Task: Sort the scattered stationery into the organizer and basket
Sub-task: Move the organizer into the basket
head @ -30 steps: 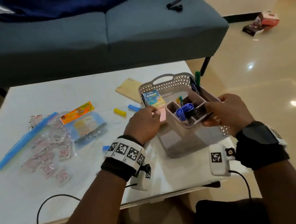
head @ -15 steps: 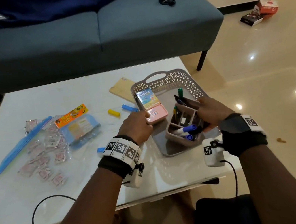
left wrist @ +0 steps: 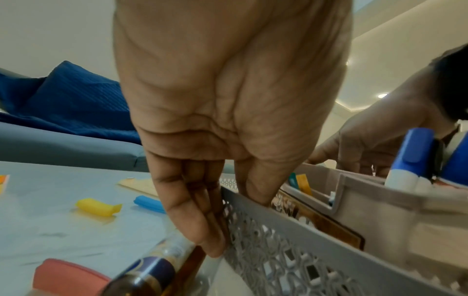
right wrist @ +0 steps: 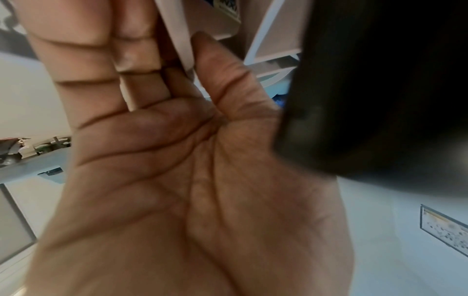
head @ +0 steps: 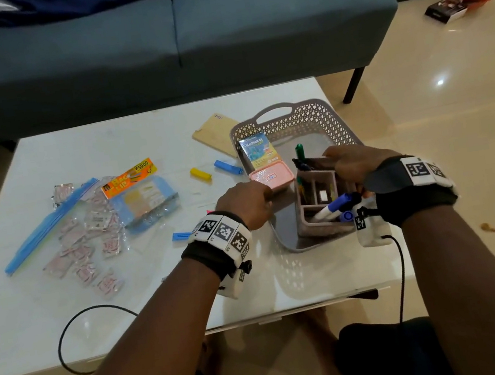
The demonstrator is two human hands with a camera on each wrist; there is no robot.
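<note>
A grey lattice basket (head: 293, 114) stands on the white table (head: 128, 301). In it are a pale organizer (head: 319, 228) with blue-capped markers (head: 337, 206) and a green marker (head: 299, 150), a pink box (head: 270, 177) and a Koflet-H carton (head: 258, 150). My left hand (head: 254, 199) pinches the basket's left wall (left wrist: 291, 240), fingers (left wrist: 192, 216) outside and thumb inside. My right hand (head: 348, 162) grips the organizer's wall (right wrist: 182, 50) between thumb and fingers. Loose on the table are a yellow clip (head: 200, 173), two blue clips (head: 227, 167) (head: 180, 236) and a clip pack (head: 141, 196).
A zip bag of sachets (head: 80, 238) lies at the left, a brown envelope (head: 215, 131) behind the basket, a black cable (head: 77, 325) near the front edge. A blue sofa (head: 154, 47) stands behind the table. An amber bottle (left wrist: 152, 270) lies by the basket's wall.
The organizer, held tilted above the basket a second ago, has come down into the basket's near right part. My left hand has stayed at the basket's left wall.
</note>
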